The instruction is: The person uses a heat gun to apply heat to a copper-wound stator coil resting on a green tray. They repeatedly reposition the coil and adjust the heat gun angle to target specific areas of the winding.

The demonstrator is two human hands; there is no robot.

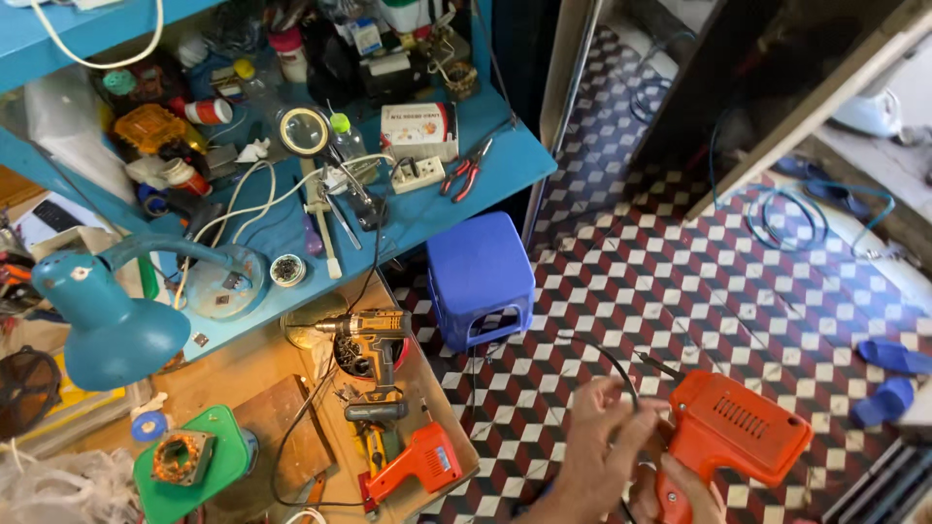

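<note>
From the head view, we saw our right hand (691, 493) clamped around the handle of the orange soldering gun (730, 432) above the tiled floor (680, 281), while our left hand (604, 442) pinched its black cord (612, 361) just beside

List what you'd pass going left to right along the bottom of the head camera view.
Green stool → small orange drill on the wooden board → left hand pinching a black wire → right hand gripping the big orange tool → blue sandals.
</note>
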